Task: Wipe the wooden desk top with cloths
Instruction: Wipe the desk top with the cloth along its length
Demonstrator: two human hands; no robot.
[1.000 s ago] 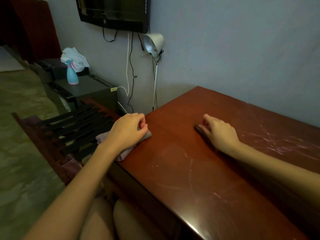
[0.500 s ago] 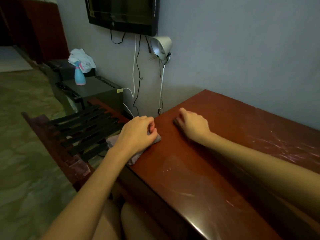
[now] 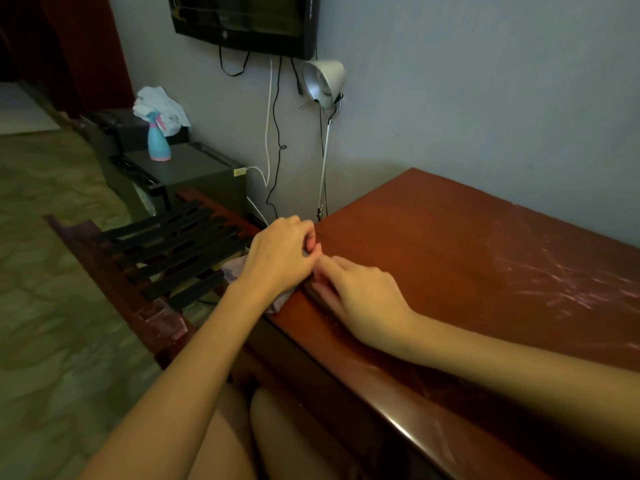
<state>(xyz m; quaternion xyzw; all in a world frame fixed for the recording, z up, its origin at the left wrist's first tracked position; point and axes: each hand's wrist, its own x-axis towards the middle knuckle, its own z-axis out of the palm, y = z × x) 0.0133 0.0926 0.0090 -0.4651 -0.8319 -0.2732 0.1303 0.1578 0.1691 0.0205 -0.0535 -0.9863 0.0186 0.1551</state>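
The reddish-brown wooden desk top (image 3: 467, 258) fills the right half, glossy with pale streaks at the right. At its left edge my left hand (image 3: 278, 259) grips a pale pinkish-grey cloth (image 3: 281, 301), fingers curled; the cloth hangs partly over the edge. Just right of it, my right hand (image 3: 360, 296) rests on the desk, fingers pressing a dark cloth (image 3: 312, 289) that is mostly hidden beneath them. The fingertips of both hands touch.
A dark slatted rack (image 3: 173, 251) stands left of the desk. Behind it a dark cabinet (image 3: 194, 168) carries a blue spray bottle (image 3: 158, 138) and a white cloth heap (image 3: 159, 103). A clip lamp (image 3: 323, 81), cables (image 3: 273, 150) and a screen (image 3: 246, 22) are at the wall.
My right hand slid its dark cloth leftward across the desk until it met my left hand. The left hand stayed at the desk's left edge on the pale cloth.
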